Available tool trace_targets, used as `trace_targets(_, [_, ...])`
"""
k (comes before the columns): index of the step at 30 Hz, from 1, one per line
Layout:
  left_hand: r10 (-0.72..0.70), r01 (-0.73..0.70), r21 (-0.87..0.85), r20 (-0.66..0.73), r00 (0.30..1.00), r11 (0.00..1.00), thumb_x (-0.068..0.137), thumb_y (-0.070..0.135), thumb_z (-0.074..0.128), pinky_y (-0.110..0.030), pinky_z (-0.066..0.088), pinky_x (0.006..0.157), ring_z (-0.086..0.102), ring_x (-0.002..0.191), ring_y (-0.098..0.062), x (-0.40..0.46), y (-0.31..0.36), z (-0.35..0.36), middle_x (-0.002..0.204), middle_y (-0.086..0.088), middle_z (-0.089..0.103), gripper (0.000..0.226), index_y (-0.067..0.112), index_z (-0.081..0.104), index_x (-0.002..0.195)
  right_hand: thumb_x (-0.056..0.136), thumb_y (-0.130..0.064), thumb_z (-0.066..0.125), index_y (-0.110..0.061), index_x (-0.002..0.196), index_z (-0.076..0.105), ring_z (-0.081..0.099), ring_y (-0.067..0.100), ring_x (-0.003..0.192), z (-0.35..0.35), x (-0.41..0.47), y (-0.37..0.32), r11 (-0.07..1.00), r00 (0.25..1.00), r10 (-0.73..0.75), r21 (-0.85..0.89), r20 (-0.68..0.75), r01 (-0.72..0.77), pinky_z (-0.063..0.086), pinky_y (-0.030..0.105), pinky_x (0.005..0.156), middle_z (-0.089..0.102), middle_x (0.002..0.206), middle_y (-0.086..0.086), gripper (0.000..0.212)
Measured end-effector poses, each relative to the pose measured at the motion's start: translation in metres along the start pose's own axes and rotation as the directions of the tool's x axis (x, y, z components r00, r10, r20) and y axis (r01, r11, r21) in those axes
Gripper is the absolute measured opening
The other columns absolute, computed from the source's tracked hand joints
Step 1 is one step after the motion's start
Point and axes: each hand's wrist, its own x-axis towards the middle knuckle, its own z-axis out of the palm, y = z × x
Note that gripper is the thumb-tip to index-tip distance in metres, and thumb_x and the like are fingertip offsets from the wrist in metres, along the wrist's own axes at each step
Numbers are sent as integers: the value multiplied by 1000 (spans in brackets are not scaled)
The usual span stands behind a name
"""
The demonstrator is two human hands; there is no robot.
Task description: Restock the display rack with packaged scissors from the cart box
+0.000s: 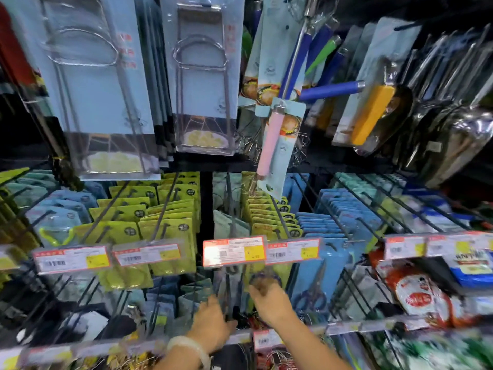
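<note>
Left hand w/ pale bracelet and right hand reach among blurred scissors packs hanging on display rack hooks under price tags, finger grip I cannot tell

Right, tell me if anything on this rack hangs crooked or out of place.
One thing stands out: the pink-handled whisk on its pale blue card hangs tilted, its lower end dropping past the upper row over the yellow-green packs below. A blue-handled utensil beside it juts sideways instead of hanging down.
</note>
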Motion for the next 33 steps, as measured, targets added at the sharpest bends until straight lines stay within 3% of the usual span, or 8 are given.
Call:
trace_targets(2, [109, -117, 162, 54, 993, 980, 88, 35, 58, -33, 30, 111, 32, 137, -31, -14, 18, 18, 145, -14, 30, 76, 6, 16, 145, 94, -30, 49, -10, 119, 52, 57, 22, 104, -13, -11, 19, 992, 1000, -7, -124, 25, 10, 42, 26, 82, 61, 119, 10, 32])
trace_targets(5, [267, -265, 320, 40, 963, 910, 89, 34, 55, -33, 27, 111, 30, 136, -30, -32, 59, 36, 147, -11, 28, 72, 12, 17, 147, 91, -23, 51, -16, 99, 55, 52, 28, 116, -41, -32, 48, 921, 994, -99, -375, 52, 111, 40, 29, 84, 55, 124, 15, 11])
trace_targets(9, [447, -414, 495, 57, 893, 764, 89, 38, 55, -37, 29, 111, 30, 135, -29, -59, 133, 68, 143, -10, 33, 62, 13, 30, 141, 68, -26, 75, -4, 105, 59, 59, 35, 101, -109, -63, 106, 773, 980, -181, -628, -84, 89, 51, 36, 79, 58, 109, 19, 45])
trace_targets(11, [476, -448, 541, 97, 874, 712, 89, 30, 55, -40, 30, 109, 30, 134, -31, -76, 175, 89, 141, -11, 34, 53, 13, 36, 135, 81, -22, 63, -6, 120, 50, 49, 31, 118, -148, -82, 140, 754, 986, -118, -657, -116, 13, 45, 39, 92, 51, 123, 17, 44])
trace_targets(13, [490, -477, 570, 144, 860, 669, 90, 24, 53, -44, 28, 111, 27, 135, -34, -97, 217, 113, 144, -13, 31, 51, 12, 35, 136, 88, -20, 53, -9, 129, 44, 40, 30, 126, -187, -98, 179, 760, 989, -13, -645, -147, -86, 39, 41, 100, 46, 132, 14, 44])
trace_targets(20, [579, -627, 595, 306, 755, 503, 93, 20, 48, -44, 24, 113, 24, 139, -34, -161, 354, 224, 148, -14, 29, 55, 13, 28, 144, 89, -22, 52, -9, 128, 42, 45, 31, 123, -317, -181, 319, 730, 930, 158, -595, -331, -336, 42, 40, 97, 49, 130, 13, 42])
trace_targets(24, [636, -717, 578, 395, 663, 389, 91, 29, 52, -45, 31, 109, 35, 131, -36, -195, 421, 289, 140, -16, 40, 50, 11, 38, 135, 89, -21, 54, -7, 129, 39, 43, 33, 122, -373, -235, 387, 710, 877, 328, -522, -351, -474, 42, 42, 95, 46, 130, 15, 45])
trace_targets(33, [648, -860, 480, 601, 468, 175, 92, 31, 52, -43, 29, 110, 27, 137, -34, -237, 545, 402, 147, -15, 29, 57, 11, 31, 141, 92, -26, 50, -10, 127, 41, 41, 34, 123, -456, -291, 501, 689, 726, 545, -270, -419, -673, 40, 43, 97, 45, 130, 13, 40])
